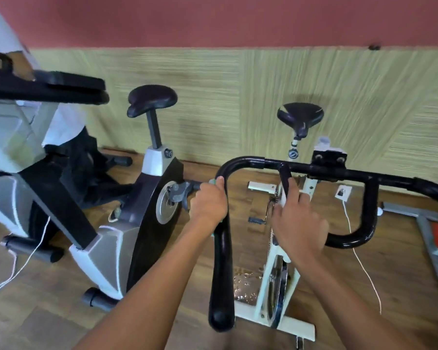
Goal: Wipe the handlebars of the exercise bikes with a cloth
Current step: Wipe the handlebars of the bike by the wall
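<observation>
Wood floor, green-panelled wall: left hand [209, 203] wrapped round the handlebar [223, 274] bend, teal cloth [213, 182] pinned under its fingers for wiping; right hand [299, 223], just beside, grips the inner upright, seemingly steadying the white bike [288, 328].

On the handlebar [258, 162], an open gap lies between left outer bar and inner loop. The neighbouring bike [147, 223] crowds the left, its crank [180, 193] just beside the left grip [209, 202]. 1 white cable [364, 270] hangs behind the right loop.
</observation>
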Available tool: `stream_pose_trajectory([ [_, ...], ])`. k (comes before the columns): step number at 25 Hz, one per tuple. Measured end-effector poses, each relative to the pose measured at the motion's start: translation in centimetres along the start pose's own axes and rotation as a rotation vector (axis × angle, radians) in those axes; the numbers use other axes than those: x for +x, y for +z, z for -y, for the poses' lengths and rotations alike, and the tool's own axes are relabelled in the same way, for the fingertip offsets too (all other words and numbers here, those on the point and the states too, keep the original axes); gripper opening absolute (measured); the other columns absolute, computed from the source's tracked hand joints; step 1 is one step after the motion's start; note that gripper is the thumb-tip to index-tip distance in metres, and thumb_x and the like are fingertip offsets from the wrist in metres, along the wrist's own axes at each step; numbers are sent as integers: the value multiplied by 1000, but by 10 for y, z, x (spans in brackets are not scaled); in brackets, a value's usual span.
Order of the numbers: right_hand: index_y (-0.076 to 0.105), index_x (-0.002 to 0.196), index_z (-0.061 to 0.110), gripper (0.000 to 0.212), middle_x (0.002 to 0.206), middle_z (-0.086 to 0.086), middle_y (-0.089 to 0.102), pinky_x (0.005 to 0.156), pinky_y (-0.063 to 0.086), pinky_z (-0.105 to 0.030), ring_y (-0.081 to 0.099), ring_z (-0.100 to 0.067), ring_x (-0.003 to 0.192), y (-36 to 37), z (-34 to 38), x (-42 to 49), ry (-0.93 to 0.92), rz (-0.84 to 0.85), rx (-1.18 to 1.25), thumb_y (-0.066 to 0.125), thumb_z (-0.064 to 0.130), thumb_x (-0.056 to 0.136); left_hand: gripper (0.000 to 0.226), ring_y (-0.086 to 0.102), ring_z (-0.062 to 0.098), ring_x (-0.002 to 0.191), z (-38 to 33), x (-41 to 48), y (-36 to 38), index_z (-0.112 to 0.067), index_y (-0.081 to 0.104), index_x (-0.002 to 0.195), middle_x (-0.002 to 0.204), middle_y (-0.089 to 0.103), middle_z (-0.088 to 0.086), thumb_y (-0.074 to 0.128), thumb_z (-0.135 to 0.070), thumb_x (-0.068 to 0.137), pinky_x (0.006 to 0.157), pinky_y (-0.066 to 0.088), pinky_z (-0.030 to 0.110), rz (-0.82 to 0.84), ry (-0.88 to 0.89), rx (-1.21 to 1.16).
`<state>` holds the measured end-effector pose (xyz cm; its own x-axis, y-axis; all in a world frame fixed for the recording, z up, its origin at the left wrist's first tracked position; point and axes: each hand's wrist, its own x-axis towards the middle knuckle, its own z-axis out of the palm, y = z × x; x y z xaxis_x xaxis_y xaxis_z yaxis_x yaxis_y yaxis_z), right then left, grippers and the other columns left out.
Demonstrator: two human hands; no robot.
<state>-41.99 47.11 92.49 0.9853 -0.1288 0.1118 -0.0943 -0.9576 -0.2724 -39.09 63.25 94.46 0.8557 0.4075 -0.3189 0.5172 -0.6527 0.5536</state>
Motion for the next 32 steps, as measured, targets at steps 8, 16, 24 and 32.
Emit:
stream_pose_trajectory([
  [8, 16, 155, 24, 60, 125, -4, 54, 52, 30, -31, 59, -25, 69, 8, 8, 5, 83, -40, -105, 37, 36, 101, 56, 56, 40, 112, -41, 75, -7, -7, 49, 127, 120, 61, 19, 20, -50, 105, 87, 41, 45, -53, 340, 283],
  [16, 29, 152, 24, 54, 115, -4, 59, 47, 23, -27, 54, -27, 55, 10, 8, 5, 119, -94, -80, 42, 31, 100, 36, 64, 35, 83, -114, 66, 24, -17, 54, 114, 93, 66, 10, 25, -35, 107, 79, 53, 48, 85, 782, 636],
  [24, 45, 143, 18, 54, 101, -5, 63, 41, 23, -25, 51, -23, 43, 18, 8, 9, 73, -147, -112, 56, 30, 92, 54, 66, 35, 90, -102, 103, 20, -18, 51, 93, 95, 70, 7, 19, -61, 101, 72, 42, 39, -16, 1094, 810],
  [32, 26, 152, 20, 55, 118, -7, 58, 42, 13, -26, 42, -22, 48, 12, 8, 7, 47, -83, -130, 40, 29, 100, 89, 61, 37, 114, -70, 116, -8, -2, 61, 121, 123, 64, 21, 19, -76, 92, 105, 42, 46, 310, 549, 325],
])
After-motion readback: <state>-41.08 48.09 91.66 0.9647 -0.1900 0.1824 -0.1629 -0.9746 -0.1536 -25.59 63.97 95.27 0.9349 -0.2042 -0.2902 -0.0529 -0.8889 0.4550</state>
